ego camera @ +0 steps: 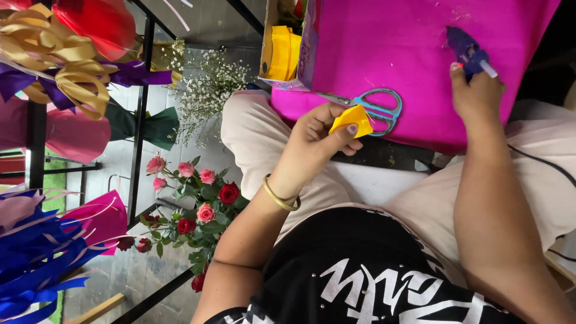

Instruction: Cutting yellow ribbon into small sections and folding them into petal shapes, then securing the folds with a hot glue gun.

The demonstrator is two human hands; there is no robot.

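Note:
My left hand (315,137), with a gold bangle on the wrist, pinches a small folded yellow ribbon piece (355,119) between thumb and fingers. It hovers just below a pair of light-blue-handled scissors (375,108) lying on a magenta sheet (390,42) spread over my lap. My right hand (477,93) grips a dark purple glue gun (465,49) that rests on the same sheet, off to the right of the scissors. A dark cord runs from the right arm's side.
A roll of yellow ribbon (282,53) sits in a box beside the magenta sheet. Red and pink roses (201,207) and white baby's breath (210,90) stand by my knee. Gold and purple bows (60,66) and blue ribbon bundles (33,264) hang along a black metal rack (139,120).

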